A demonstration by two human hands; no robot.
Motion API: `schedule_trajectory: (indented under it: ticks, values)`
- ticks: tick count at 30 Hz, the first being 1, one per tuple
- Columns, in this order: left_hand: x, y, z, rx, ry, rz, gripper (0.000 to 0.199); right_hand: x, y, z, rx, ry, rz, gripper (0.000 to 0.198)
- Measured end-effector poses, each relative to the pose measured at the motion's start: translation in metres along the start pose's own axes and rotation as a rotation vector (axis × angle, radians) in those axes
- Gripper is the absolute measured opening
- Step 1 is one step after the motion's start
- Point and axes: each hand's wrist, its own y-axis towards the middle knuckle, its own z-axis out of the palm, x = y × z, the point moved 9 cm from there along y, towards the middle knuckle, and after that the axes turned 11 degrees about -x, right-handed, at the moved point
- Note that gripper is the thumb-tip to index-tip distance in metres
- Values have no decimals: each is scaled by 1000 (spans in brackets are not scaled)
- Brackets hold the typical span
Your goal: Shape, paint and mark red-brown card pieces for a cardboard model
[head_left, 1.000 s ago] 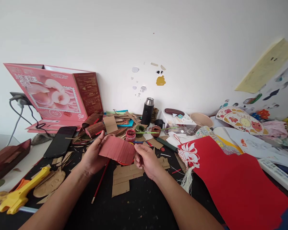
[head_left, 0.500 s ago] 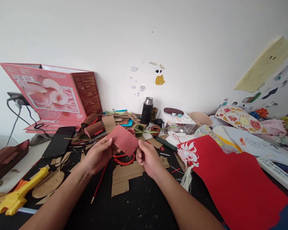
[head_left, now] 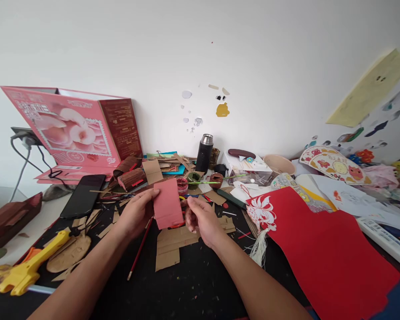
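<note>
My left hand (head_left: 138,214) grips a flat pink-painted cardboard piece (head_left: 168,204) by its left edge, thumb on the face turned to me. The piece stands nearly upright above the black table. Just right of it is my right hand (head_left: 203,220), thumb and loosely curled fingers apart, with nothing visible in them and a small gap to the piece. Beneath the hands lie a brown cardboard offcut (head_left: 168,249) and a red pencil (head_left: 140,249). Red scissors handles behind the pink piece are mostly hidden.
A yellow glue gun (head_left: 30,266) and a black phone (head_left: 83,195) lie at left, before a pink box (head_left: 76,129). Paint jars (head_left: 195,178) and a black flask (head_left: 205,153) stand behind the hands. Red paper (head_left: 333,249) with a tasselled ornament (head_left: 262,218) covers the right side.
The pink cardboard piece has turned from a slanted position to nearly upright and shifted slightly left and down. My right hand has let go of its right edge.
</note>
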Motion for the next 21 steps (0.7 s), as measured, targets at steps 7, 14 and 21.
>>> schedule_trajectory:
  ticks: [7, 14, 21]
  values:
    - [6, -9, 10, 62, 54, -57, 36, 1, -3, 3, 28, -79, -21, 58]
    - [5, -13, 16, 181, 20, -94, 31, 3, -3, 2, 33, -34, -13, 58]
    - [9, -18, 23, 291, 58, -104, 44, -3, -3, 1, 34, -6, 33, 58]
